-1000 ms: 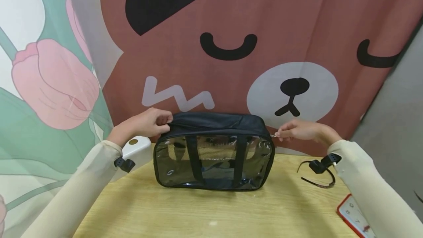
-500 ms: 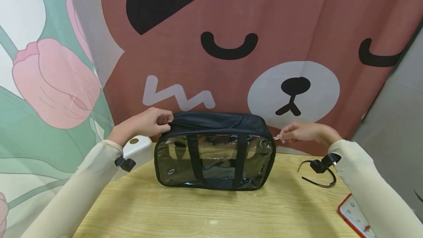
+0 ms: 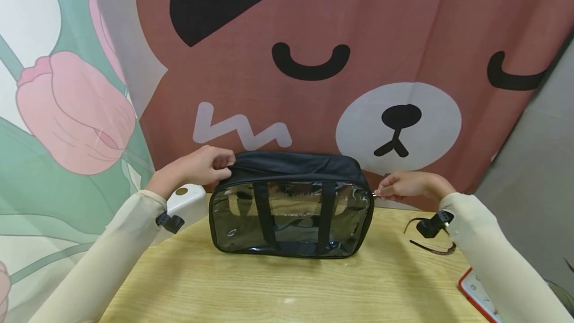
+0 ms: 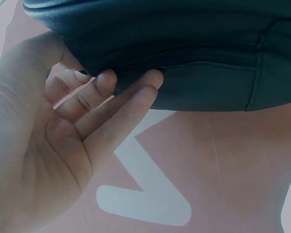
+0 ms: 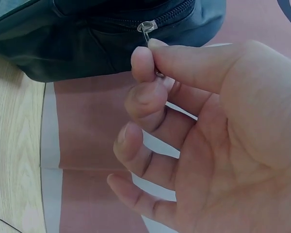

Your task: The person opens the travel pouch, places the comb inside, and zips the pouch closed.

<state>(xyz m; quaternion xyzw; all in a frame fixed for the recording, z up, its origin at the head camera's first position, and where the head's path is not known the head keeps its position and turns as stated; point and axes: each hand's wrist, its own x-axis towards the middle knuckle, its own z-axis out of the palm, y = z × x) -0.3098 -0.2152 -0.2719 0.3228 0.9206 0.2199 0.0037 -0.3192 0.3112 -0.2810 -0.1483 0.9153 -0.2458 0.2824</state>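
A black bag (image 3: 291, 221) with a see-through front panel and two dark straps stands upright on the table. At its top left corner my left hand (image 3: 204, 166) grips the edge; in the left wrist view the fingertips lie against the fabric below a zipper (image 4: 199, 52), and the thumb tip is hidden. My right hand (image 3: 408, 185) is at the bag's right end. Thumb and forefinger pinch the metal zipper pull (image 5: 145, 36), its slider sitting on the zipper track, with the other fingers loosely bent. The zipper shows closed teeth on one side of the slider.
Behind the left hand stands a white box-like object (image 3: 188, 203) with a gold round spot. A thin dark headband (image 3: 432, 249) and a red-edged white item (image 3: 477, 290) lie on the wooden table (image 3: 287, 288) at right. A bear-print cloth (image 3: 309, 14) hangs close behind the bag.
My right hand has moved slightly down along the bag's right end with the zipper pull, and its forearm has shifted a little. The left hand stays at the top left corner.
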